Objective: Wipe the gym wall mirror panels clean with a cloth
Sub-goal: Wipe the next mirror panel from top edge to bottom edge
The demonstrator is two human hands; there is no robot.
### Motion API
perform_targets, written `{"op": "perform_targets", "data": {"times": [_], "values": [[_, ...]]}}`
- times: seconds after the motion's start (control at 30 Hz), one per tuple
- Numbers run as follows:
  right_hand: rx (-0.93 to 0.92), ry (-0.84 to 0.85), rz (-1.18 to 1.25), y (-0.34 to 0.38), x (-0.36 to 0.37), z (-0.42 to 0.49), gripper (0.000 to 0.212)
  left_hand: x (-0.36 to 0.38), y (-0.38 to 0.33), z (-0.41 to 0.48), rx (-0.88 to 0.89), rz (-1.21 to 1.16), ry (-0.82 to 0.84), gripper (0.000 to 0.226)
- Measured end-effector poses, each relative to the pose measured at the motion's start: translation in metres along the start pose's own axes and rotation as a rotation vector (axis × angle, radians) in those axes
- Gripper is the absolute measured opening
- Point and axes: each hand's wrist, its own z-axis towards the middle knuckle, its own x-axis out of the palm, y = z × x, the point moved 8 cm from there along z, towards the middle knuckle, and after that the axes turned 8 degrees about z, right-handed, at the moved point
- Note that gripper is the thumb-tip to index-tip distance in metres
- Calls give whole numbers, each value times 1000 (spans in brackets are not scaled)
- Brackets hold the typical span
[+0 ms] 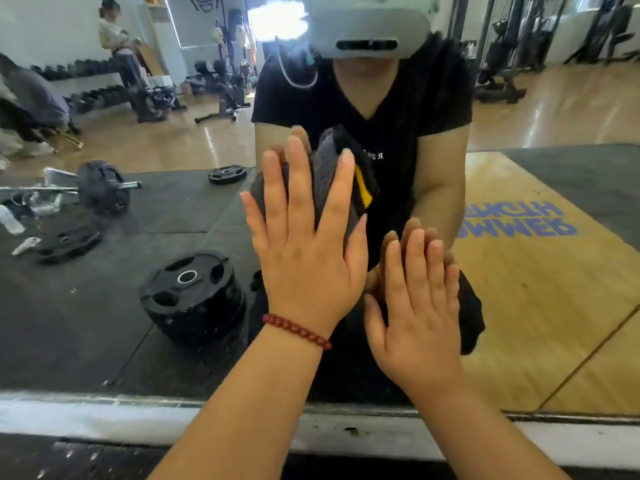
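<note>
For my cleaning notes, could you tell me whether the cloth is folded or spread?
Folded: the cloth sits bunched in layers under the flat left hand.

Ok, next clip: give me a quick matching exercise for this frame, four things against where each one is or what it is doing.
Things:
1. left hand
2. right hand
3. cloth
4. bead bracelet

Places or states:
A. flat on the bare mirror, lower and to the right
B. around the left wrist
C. spread open, pressing the cloth against the glass
D. pinned between palm and mirror, grey with a yellow stripe

Pairs: 1-C, 2-A, 3-D, 4-B
</note>
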Motion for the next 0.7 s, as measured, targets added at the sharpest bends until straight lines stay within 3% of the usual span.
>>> {"op": "perform_targets", "data": {"times": [0.1, 0.27, 0.4, 0.53, 0.7], "values": [[-6, 20, -2, -1, 8, -18, 78, 8, -3, -16, 83, 42, -42, 56], [14, 94, 27, -3, 17, -42, 78, 42, 3, -121, 236, 115, 90, 62], [15, 154, 47, -5, 27, -71, 77, 40, 8, -128, 222, 77, 152, 62], [47, 174, 69, -4, 36, -92, 78, 29, 5, -84, 45, -12, 67, 53], [43, 218, 111, -7, 40, -104, 78, 53, -3, -148, 224, 52, 71, 61]]}}
